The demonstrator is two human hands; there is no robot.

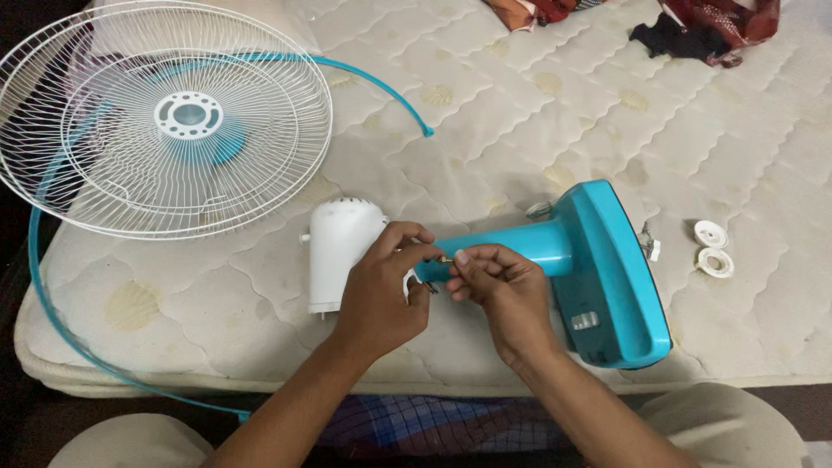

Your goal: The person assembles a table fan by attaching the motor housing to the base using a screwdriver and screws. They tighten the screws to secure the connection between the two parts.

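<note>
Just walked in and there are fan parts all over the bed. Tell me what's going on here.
A person sits at the mattress edge with a fan taken apart. Both hands, the left hand and right hand, pinch a small screw at the end of the blue fan stand, beside the white motor housing. The white fan grille and two white rings lie nearby.

I see a white wire fan grille [165,117], round, lying flat at the upper left of the cream quilted mattress [537,113], with a teal fan blade showing through it. A thin teal plastic rim ring [381,87] curves out from under the grille and loops round past the mattress edge on the left. At the right, 2 small white plastic rings [713,249] lie just beside each other. Along the top edge I make out crumpled red and dark patterned cloth [711,26].
</note>
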